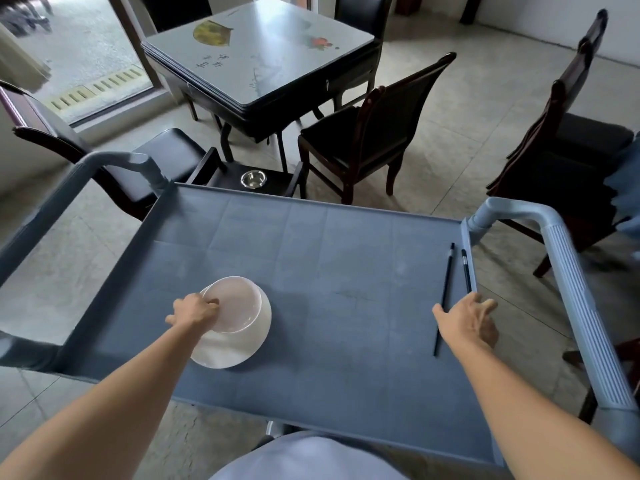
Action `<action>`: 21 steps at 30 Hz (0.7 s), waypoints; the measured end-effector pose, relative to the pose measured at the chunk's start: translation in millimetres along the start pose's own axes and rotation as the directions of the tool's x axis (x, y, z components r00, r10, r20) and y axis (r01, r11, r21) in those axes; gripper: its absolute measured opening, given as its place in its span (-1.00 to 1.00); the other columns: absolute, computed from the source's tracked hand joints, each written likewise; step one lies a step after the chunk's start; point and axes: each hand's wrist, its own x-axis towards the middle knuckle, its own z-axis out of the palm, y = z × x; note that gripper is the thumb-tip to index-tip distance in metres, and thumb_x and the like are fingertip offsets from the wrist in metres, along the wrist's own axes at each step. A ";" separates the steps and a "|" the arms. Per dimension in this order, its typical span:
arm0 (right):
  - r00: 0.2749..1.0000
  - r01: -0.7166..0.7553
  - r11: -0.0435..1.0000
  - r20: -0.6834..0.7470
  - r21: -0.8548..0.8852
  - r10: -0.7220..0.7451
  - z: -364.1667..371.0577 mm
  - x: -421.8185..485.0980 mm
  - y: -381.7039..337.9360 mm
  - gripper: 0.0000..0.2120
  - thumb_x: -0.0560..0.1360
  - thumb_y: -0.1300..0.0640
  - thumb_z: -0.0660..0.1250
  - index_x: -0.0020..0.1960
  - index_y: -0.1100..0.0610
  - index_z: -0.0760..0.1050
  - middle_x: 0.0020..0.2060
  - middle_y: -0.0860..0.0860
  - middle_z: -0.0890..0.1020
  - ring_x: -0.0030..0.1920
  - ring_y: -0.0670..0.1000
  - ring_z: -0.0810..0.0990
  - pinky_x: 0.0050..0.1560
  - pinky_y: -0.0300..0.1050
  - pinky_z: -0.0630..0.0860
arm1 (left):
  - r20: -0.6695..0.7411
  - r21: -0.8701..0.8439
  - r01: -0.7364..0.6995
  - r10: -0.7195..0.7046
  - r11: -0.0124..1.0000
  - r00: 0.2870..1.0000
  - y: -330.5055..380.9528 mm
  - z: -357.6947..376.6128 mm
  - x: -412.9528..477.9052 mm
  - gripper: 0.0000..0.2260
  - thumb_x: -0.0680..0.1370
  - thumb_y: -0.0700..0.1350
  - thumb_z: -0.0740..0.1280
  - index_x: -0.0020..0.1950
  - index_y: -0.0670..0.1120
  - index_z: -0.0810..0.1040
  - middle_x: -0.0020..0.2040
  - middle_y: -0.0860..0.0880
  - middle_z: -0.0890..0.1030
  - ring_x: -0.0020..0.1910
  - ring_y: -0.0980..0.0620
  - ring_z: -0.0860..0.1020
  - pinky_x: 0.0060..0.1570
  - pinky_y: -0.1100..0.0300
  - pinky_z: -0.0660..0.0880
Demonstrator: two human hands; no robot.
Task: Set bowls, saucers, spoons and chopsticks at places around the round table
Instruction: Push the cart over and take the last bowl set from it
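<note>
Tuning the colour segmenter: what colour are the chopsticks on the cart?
The chopsticks are near black, with a pale band near each far end; head view.

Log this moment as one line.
left hand grips bowl rim | bowl on saucer | right hand open over chopsticks | all on cart
</note>
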 end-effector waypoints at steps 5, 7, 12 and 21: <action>0.999 0.006 0.999 0.043 -0.035 -0.005 -8.0 7.0 2.8 -0.37 0.47 -0.14 0.39 0.29 0.30 0.32 0.15 0.22 0.45 0.00 0.28 0.61 -0.25 -0.02 0.42 | 0.043 -0.119 -0.041 0.046 0.992 0.998 4.4 6.5 3.0 -0.74 0.59 -0.09 0.23 0.15 -0.20 0.59 0.01 -0.24 0.60 0.03 -0.26 0.55 0.13 -0.02 0.51; 0.998 0.018 0.998 0.068 -0.067 -0.014 -12.0 7.3 3.1 -0.41 0.50 -0.13 0.37 0.29 0.29 0.35 0.17 0.21 0.47 0.03 0.26 0.61 -0.21 -0.02 0.42 | 0.049 -0.138 -0.084 0.091 0.987 0.995 8.5 11.4 0.1 -0.76 0.58 -0.13 0.24 0.15 -0.19 0.59 -0.03 -0.22 0.61 -0.03 -0.25 0.55 0.02 0.01 0.52; 0.989 0.021 0.998 0.145 -0.057 -0.012 -5.4 3.9 4.8 -0.68 0.56 0.02 0.27 0.16 0.26 0.49 0.10 0.19 0.61 0.01 0.22 0.60 -0.18 -0.06 0.43 | 0.070 -0.132 -0.192 0.203 0.972 0.977 26.5 23.5 -11.0 -0.76 0.57 -0.18 0.23 0.21 -0.11 0.53 0.11 -0.19 0.61 0.08 -0.25 0.53 0.07 -0.02 0.52; 0.985 0.034 0.996 0.165 0.081 -0.047 0.5 -11.8 16.4 -0.79 0.49 0.04 0.32 -0.07 0.18 0.40 0.02 0.15 0.60 -0.07 0.21 0.58 -0.18 -0.09 0.43 | 0.162 -0.131 -0.300 0.319 0.945 0.934 78.2 50.4 -47.7 -0.86 0.51 -0.23 0.18 0.04 -0.08 0.43 -0.07 -0.11 0.48 -0.14 -0.20 0.47 -0.41 0.03 0.58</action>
